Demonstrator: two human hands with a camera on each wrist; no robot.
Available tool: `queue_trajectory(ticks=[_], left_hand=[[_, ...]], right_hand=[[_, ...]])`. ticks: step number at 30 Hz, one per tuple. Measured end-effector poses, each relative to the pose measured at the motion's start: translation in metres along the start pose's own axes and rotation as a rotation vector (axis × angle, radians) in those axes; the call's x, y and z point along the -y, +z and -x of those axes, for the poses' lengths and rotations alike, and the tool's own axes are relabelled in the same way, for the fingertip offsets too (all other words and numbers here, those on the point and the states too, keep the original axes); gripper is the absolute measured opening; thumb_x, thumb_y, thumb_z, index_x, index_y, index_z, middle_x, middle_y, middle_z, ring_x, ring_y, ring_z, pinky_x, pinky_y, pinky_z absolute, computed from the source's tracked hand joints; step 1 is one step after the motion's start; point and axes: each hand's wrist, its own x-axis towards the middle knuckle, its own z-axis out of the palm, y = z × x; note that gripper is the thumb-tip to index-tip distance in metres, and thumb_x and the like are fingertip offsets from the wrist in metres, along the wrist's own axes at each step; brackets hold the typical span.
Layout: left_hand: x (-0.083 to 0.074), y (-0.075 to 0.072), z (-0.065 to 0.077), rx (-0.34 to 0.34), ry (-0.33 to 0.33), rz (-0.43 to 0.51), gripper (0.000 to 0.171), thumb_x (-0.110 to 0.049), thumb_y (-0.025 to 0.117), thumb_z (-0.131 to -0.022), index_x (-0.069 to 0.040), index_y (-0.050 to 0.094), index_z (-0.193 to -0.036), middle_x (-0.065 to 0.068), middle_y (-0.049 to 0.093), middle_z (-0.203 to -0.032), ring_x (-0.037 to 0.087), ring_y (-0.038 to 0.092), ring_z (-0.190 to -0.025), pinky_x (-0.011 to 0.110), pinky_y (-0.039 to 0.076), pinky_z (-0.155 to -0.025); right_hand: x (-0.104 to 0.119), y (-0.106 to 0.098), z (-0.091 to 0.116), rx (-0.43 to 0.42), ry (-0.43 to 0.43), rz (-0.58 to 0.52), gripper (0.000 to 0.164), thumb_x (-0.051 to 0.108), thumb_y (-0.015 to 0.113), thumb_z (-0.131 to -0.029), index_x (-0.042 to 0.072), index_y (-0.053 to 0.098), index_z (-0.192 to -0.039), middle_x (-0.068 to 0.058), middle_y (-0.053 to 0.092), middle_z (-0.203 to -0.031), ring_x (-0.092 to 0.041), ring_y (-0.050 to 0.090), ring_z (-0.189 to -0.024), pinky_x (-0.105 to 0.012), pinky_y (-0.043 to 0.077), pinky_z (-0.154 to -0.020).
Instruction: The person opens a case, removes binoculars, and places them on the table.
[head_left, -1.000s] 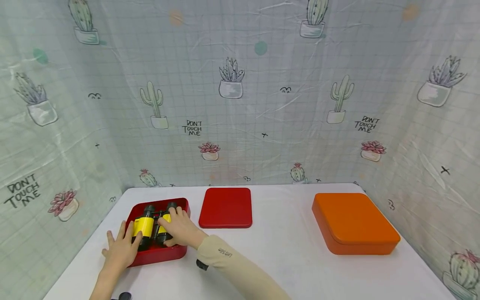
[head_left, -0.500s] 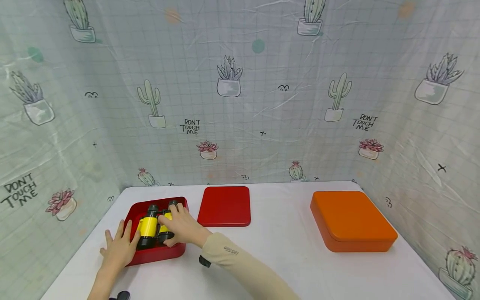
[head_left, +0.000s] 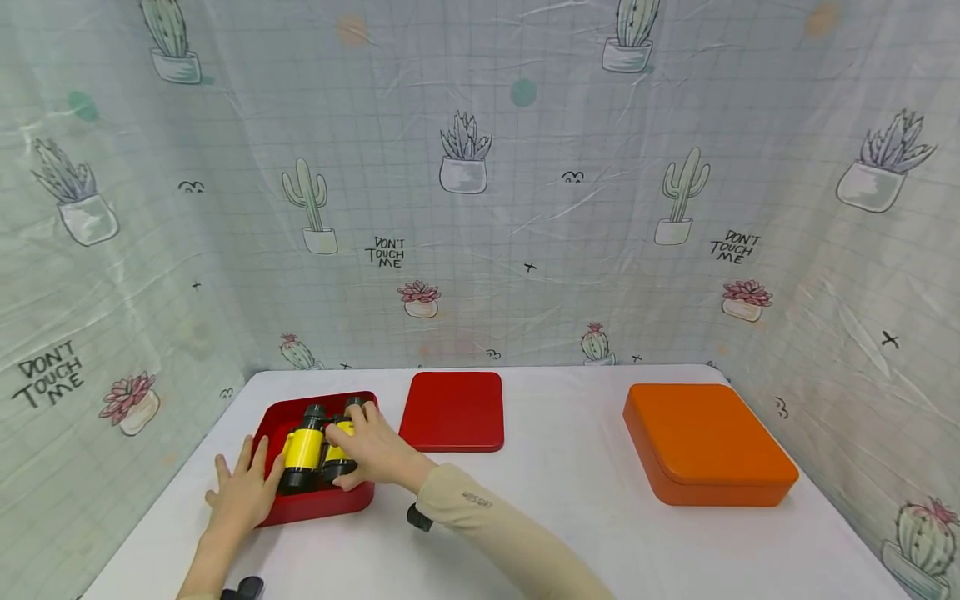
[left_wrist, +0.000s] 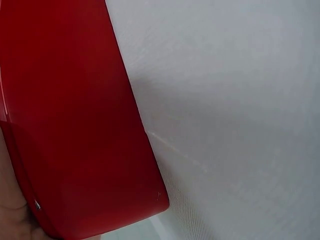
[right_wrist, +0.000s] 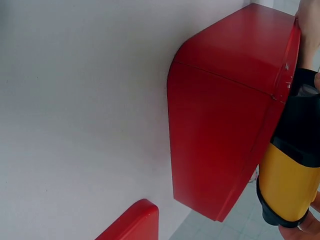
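Observation:
Black-and-yellow binoculars (head_left: 304, 448) are at the red box (head_left: 322, 503), within its outline in the head view. My right hand (head_left: 375, 446) grips their right barrel, fingers over the top and thumb at the near end. In the right wrist view the yellow barrel (right_wrist: 287, 182) stands out past the rim of the box, with fingertips at both its ends. Spread fingers of my left hand (head_left: 243, 492) rest at the box's left front rim, beside the left barrel. The left wrist view is mostly filled by the red wall (left_wrist: 75, 120); only a bit of hand shows at its edge.
A flat red lid (head_left: 453, 412) lies on the white table (head_left: 555, 492) to the right of the box. Farther right stands a closed orange box (head_left: 708, 446). A cactus-print cloth (head_left: 525, 217) hangs behind the table and along both sides.
The binoculars have shifted to the right at the box, and my right hand has moved right with them. My left hand stays at the box's left front rim.

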Motion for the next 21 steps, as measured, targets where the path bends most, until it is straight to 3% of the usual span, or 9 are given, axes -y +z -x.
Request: queue_trajectory(ticks=[6,15,21], left_hand=[[-0.002,0.001,0.000,0.004,-0.007,0.012,0.077,-0.057,0.015,-0.090,0.003,0.010,-0.140,0.032,0.006,-0.142,0.062,-0.005,-0.123,0.078,0.006,-0.087],[-0.002,0.002,-0.001,-0.001,-0.023,0.004,0.078,-0.058,0.015,-0.090,0.001,0.010,-0.140,0.031,0.006,-0.143,0.060,-0.006,-0.123,0.077,0.005,-0.088],[-0.001,0.001,-0.001,0.007,-0.031,-0.003,0.075,-0.055,0.019,-0.091,0.001,0.010,-0.140,0.031,0.006,-0.142,0.060,-0.006,-0.124,0.077,0.006,-0.088]], right_hand=[[-0.006,-0.003,0.005,-0.046,-0.017,-0.029,0.050,0.056,0.062,-0.073,0.024,0.041,-0.105,-0.007,0.043,-0.118,-0.018,0.034,-0.107,-0.017,0.034,-0.076],[-0.012,-0.014,0.013,-0.048,0.012,-0.071,0.049,0.055,0.062,-0.072,0.024,0.043,-0.105,-0.007,0.042,-0.122,-0.017,0.036,-0.106,-0.015,0.036,-0.074],[-0.020,-0.017,0.027,-0.052,0.041,-0.162,0.044,0.051,0.065,-0.072,0.024,0.044,-0.099,-0.007,0.042,-0.121,-0.018,0.036,-0.107,-0.012,0.038,-0.073]])
